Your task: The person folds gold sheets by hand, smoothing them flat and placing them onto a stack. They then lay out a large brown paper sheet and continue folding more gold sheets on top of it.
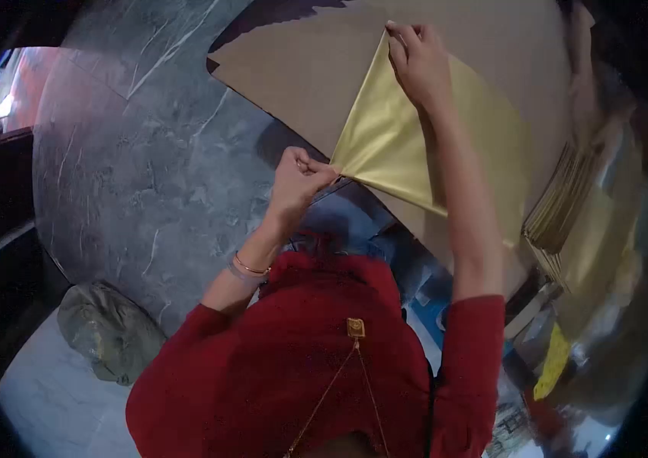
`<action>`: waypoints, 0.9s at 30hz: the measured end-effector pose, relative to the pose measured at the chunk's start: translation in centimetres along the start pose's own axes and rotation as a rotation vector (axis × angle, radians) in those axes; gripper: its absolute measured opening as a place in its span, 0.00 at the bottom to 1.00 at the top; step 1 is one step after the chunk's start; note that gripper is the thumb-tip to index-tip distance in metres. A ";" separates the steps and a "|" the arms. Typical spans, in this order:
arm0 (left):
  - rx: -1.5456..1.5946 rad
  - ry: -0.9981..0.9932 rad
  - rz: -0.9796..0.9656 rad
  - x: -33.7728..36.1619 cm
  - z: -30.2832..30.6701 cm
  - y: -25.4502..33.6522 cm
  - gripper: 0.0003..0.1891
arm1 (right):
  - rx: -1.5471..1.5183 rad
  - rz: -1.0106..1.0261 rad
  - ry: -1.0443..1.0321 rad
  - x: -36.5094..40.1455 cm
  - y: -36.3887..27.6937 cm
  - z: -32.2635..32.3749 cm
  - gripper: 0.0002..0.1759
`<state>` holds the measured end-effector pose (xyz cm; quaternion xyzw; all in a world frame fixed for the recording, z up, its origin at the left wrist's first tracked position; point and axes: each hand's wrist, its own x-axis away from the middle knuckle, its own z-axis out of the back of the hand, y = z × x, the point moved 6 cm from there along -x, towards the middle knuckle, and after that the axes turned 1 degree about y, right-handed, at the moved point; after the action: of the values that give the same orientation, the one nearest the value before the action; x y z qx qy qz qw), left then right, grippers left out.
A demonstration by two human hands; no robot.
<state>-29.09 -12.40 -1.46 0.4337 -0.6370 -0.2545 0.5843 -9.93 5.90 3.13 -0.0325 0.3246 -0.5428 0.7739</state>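
Note:
A shiny gold sheet [385,126], perhaps foil or fabric, is stretched over a brown board-like surface [286,84]. My left hand [299,179] pinches its near corner at the edge of that surface, and creases fan out from the grip. At the far corner, the fingertips of my right hand [419,65] are closed on the same sheet. My right forearm crosses above the sheet and hides part of it. The sheet's edge between my two hands is pulled straight.
On the right lies a stack of folded gold-brown sheets [560,198], close to another person's arm [585,84]. A grey marbled floor [141,175] spreads to the left. A grey-green cloth bundle [106,332] rests at lower left, and a yellow scrap [553,362] at lower right.

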 end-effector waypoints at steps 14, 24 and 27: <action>-0.840 0.199 -0.485 1.0 -0.4 4.3 0.44 | -0.009 -0.064 -0.148 -0.1 -1.0 1.0 0.33; -0.109 -0.130 0.176 -0.7 0.2 -0.7 0.29 | 0.011 -0.056 -0.069 0.0 0.2 -0.1 0.30; -0.306 -0.146 0.182 -0.6 0.3 -0.7 0.16 | 0.046 -0.052 -0.055 0.1 0.4 -0.2 0.28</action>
<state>-29.26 -12.26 -2.45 0.2607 -0.6681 -0.3255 0.6162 -9.74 6.02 2.77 -0.0381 0.2900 -0.5688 0.7687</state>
